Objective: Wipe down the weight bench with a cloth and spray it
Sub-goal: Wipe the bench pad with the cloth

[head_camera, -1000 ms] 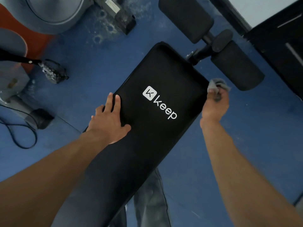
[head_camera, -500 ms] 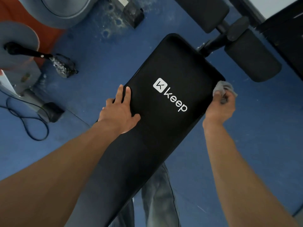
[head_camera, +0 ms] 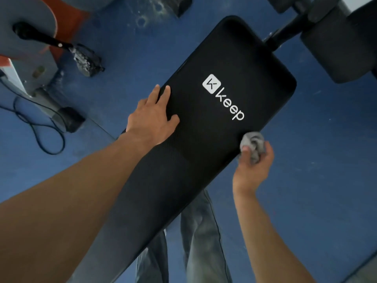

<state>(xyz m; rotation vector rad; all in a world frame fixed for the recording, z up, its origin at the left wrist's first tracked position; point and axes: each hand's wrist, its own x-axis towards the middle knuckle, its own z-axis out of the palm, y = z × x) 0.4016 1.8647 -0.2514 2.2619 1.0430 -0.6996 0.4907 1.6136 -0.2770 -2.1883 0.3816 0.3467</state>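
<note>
The black padded weight bench (head_camera: 234, 64) with a white "keep" logo runs diagonally from lower left to upper right. My left hand (head_camera: 152, 117) lies flat on its left edge, fingers straight, thumb spread on the pad. My right hand (head_camera: 254, 166) grips a crumpled grey cloth (head_camera: 253, 142) and holds it against the bench's right edge, below the logo. No spray bottle is in view.
Black foam roller pads (head_camera: 334, 48) on a bar stand past the bench's far end. An exercise bike's pedal (head_camera: 85, 58) and base with a black cable (head_camera: 40, 127) sit on the blue floor at left. My trouser legs (head_camera: 200, 231) show under the bench.
My right hand with the cloth has slid down the bench's right edge toward me, from near the far corner to below the logo. My left hand has stayed flat in place.
</note>
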